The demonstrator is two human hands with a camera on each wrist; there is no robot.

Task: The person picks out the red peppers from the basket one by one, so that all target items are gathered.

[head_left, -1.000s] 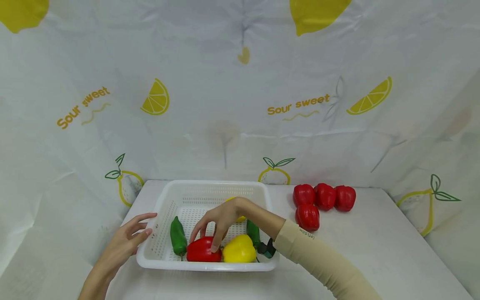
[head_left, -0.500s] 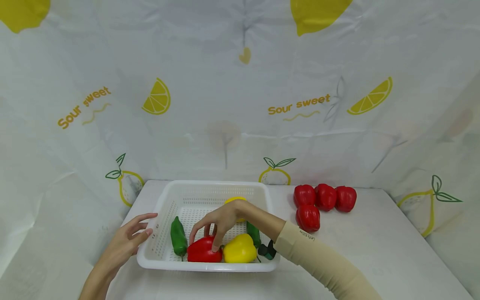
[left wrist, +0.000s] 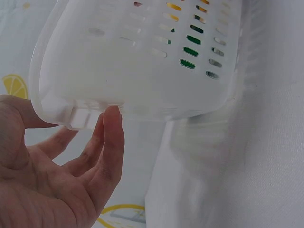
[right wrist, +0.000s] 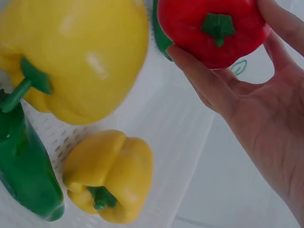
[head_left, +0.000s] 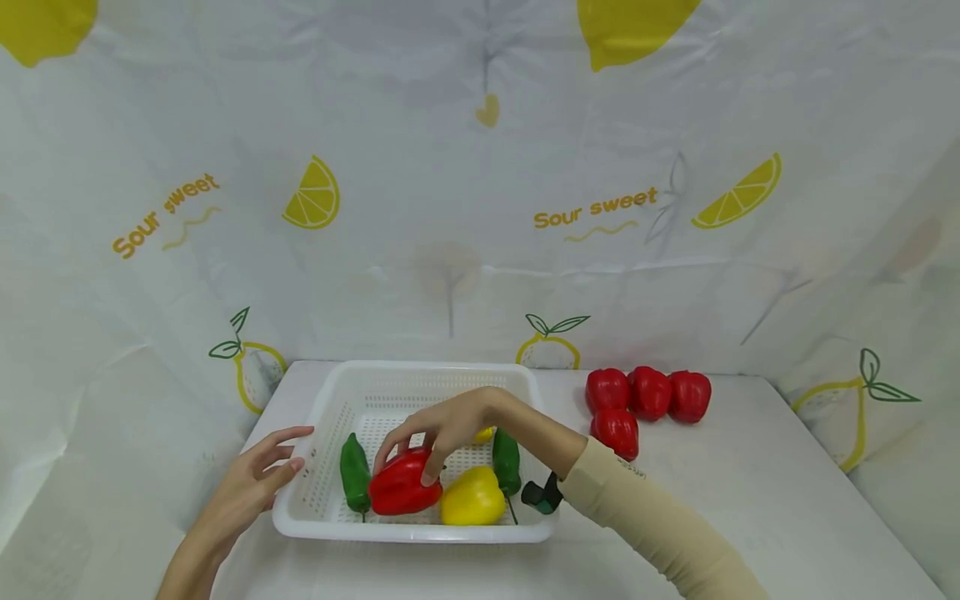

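Observation:
My right hand (head_left: 461,421) grips a red bell pepper (head_left: 405,485) with thumb and fingers around its sides, above the floor of a white plastic basket (head_left: 412,532). In the right wrist view, the pepper's green stem (right wrist: 219,27) faces the camera. At the basket's left end, my left hand (head_left: 251,475) holds the rim, and the left wrist view shows its fingertips (left wrist: 113,116) against the outer side. Beside the red pepper lie a yellow bell pepper (head_left: 474,497) and a long green pepper (head_left: 354,473). Another green pepper (head_left: 506,461) lies at the right; a second yellow bell pepper (right wrist: 114,175) is partly hidden in the head view.
Several red bell peppers (head_left: 648,393) stand grouped on the white table (head_left: 720,475), right of the basket. A white curtain (head_left: 450,208) with lemon prints hangs behind the table. The black wrist camera (head_left: 543,493) is over the basket's right end.
My right hand has lifted the red bell pepper slightly, up and away from the near wall, and the pepper now tilts. The yellow bell pepper has shifted a little left. My left hand stays put.

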